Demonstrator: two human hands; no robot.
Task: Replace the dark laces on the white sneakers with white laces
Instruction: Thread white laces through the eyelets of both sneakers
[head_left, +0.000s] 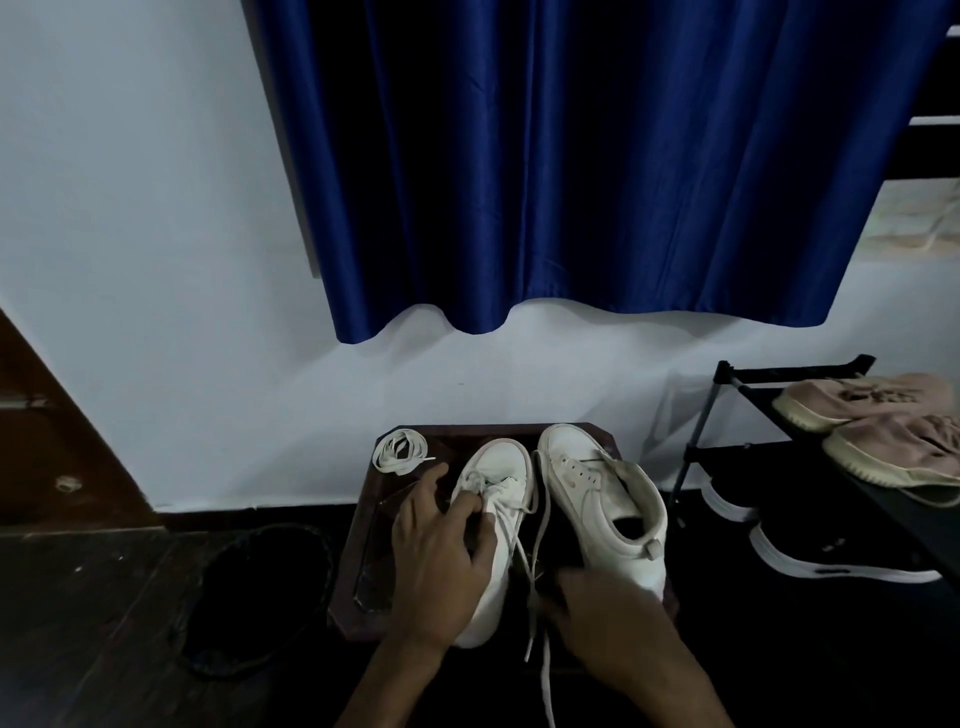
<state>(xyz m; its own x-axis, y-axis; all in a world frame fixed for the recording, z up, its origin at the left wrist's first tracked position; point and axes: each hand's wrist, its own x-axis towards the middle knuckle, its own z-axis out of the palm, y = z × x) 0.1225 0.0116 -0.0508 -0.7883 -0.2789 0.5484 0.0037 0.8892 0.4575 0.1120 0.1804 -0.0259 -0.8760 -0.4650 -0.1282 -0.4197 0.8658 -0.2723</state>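
Pinching the laced front of the left-hand white sneaker, the left hand is working at lower centre; the right hand is lying beside trailing lace ends, its grip unclear. Lacing this shoe looks under way. A coiled white lace is waiting above-left for the unlaced sneaker.

Dark wooden stool with two white sneakers and coiled white lace.
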